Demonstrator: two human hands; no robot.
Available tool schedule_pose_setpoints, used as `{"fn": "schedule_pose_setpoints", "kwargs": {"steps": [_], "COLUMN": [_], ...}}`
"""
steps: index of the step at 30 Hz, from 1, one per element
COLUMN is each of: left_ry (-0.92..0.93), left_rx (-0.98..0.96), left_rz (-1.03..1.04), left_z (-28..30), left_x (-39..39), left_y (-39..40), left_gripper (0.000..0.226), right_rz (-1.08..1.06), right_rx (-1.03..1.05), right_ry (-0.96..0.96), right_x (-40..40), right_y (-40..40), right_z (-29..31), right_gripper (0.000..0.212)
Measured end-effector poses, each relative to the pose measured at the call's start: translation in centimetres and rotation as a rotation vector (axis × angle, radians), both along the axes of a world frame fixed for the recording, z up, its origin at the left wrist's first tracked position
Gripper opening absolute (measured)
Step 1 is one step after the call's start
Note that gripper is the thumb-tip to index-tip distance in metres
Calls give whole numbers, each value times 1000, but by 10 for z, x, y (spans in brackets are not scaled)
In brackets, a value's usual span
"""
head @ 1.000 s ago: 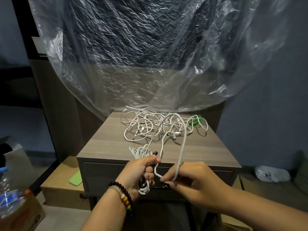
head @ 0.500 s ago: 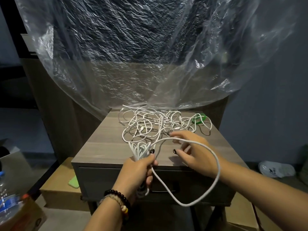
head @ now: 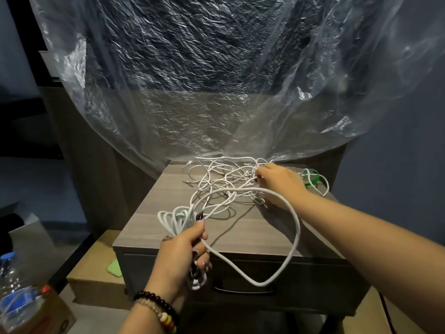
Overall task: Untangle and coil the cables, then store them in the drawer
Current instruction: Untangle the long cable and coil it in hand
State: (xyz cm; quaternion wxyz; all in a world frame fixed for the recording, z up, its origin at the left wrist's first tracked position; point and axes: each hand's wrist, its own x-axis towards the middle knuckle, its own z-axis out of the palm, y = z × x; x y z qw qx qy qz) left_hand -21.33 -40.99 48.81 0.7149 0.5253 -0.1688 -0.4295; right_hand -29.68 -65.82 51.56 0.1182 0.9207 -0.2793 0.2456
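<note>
A tangle of thin white cables [head: 224,177] lies on the back half of a wooden nightstand [head: 168,227]. My left hand [head: 183,251] grips a bundle of white cable loops [head: 173,218] above the nightstand's front edge. From that bundle a thick white cable [head: 295,239] sweeps in a big loop down past the shut drawer [head: 313,283] and back up to the tangle. My right hand [head: 279,182] reaches into the tangle's right side, fingers curled among the strands there.
A crinkled clear plastic sheet [head: 204,80] hangs behind the nightstand and touches its back edge. A green object [head: 311,178] sits at the back right. Cardboard boxes [head: 96,278], a green pad and a water bottle [head: 12,290] lie low on the left.
My right hand let go of the thick cable near the front and moved back and right into the tangle. The loose loop swung wider and dropped in front of the drawer.
</note>
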Motion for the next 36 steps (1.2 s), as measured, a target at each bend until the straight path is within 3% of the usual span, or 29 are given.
{"fn": "schedule_pose_setpoints", "kwargs": {"steps": [3,8,15,18,21,27,29,32,36], "left_ry": [37,53,86,111,102,4,-13,-52,-84], "left_rx": [12,44,66,112,144,139,136,124,26], "left_rz": [4,7,43,59,78,128,161,233,265], "left_z": [-3,-5,-7,-9,-9,-5,-4,-2,6], "left_x": [3,8,16,21,23,14,11,7,6], "left_y": [0,-2,-5,-3,-1,-1,-2,-1,4], "left_gripper": [36,37,37,38,39,28,23,10,13], "right_rz": [42,66,-91,-154,-164,-65,0,82,222], "right_rx": [-250,-318,-217,-76,168,401,442,333,425], "right_ry": [-11,-38,24,-119,-363,-76,-111,-190,-47], "right_x": [6,26,60,62,54,43,40,40,36], "right_y": [-15,-34,-26,-29,-41,-23,-12,8,47], "right_z": [11,46,125,157,181,144,137,135,115], "right_gripper": [11,10,25,26,13,28,34,47,45]}}
